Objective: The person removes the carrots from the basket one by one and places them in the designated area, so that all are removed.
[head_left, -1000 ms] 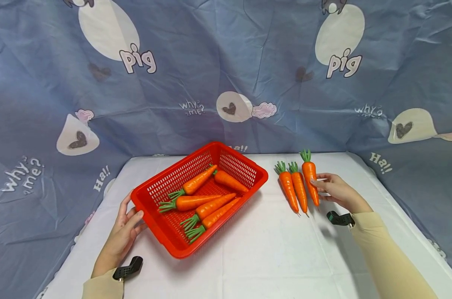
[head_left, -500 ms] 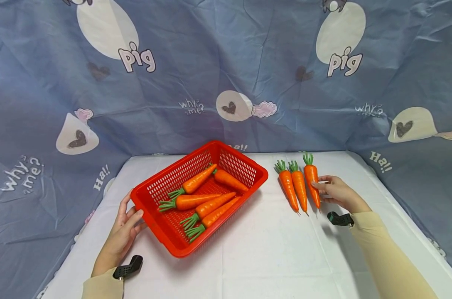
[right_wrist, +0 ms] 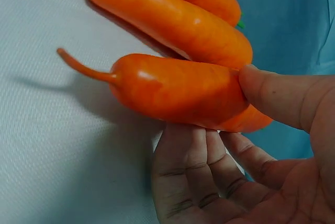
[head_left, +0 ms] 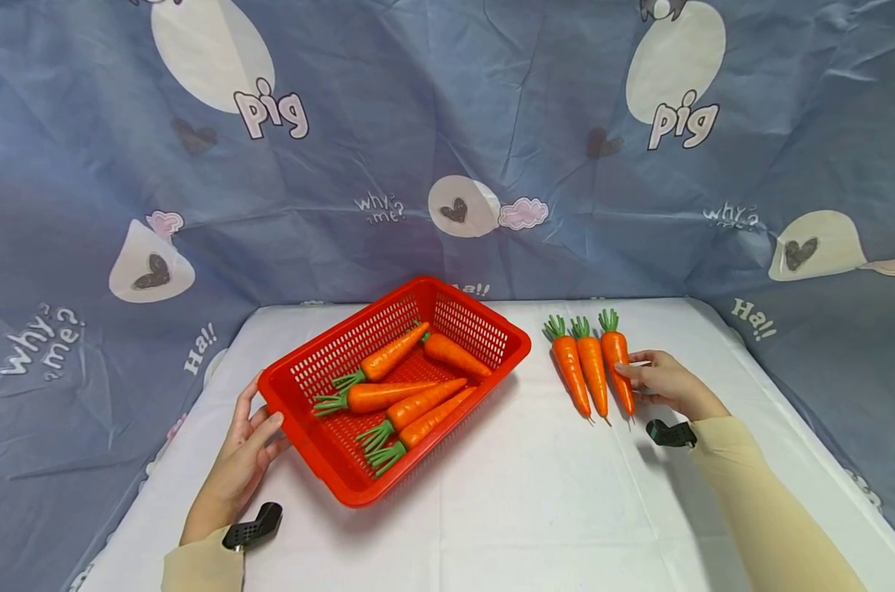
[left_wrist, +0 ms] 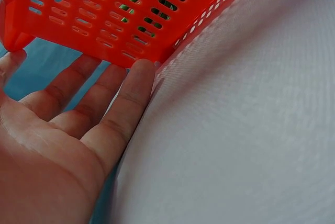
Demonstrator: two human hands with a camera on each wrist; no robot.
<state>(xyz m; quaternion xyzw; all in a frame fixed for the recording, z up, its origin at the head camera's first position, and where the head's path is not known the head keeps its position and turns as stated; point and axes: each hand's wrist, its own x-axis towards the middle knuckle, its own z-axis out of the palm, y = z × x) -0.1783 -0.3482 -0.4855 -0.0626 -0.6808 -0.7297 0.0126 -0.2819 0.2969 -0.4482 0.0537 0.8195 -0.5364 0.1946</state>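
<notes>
On the right, the right hand (head_left: 670, 383) pinches an orange carrot (right_wrist: 183, 90) between thumb and fingers. Its green top points away from the person, and its thin root tip points toward them. Just left of it, two more carrots (head_left: 592, 374) lie side by side on the white cloth. Whether the pinched carrot touches the cloth, I cannot tell. At the left end of a red perforated basket (head_left: 313, 464), the left hand (head_left: 236, 464) rests against the rim. In the left wrist view its nearly straight fingers (left_wrist: 123, 106) touch the basket's outer wall.
Several carrots (head_left: 418, 407) with green tops lie inside the basket, which stands at an angle. White cloth (head_left: 536, 510) covers the table. A blue printed curtain (head_left: 566, 247) hangs behind it and along both sides.
The right hand has brought its carrot slightly toward the person, roughly level with the two beside it. The left hand and the basket look unchanged.
</notes>
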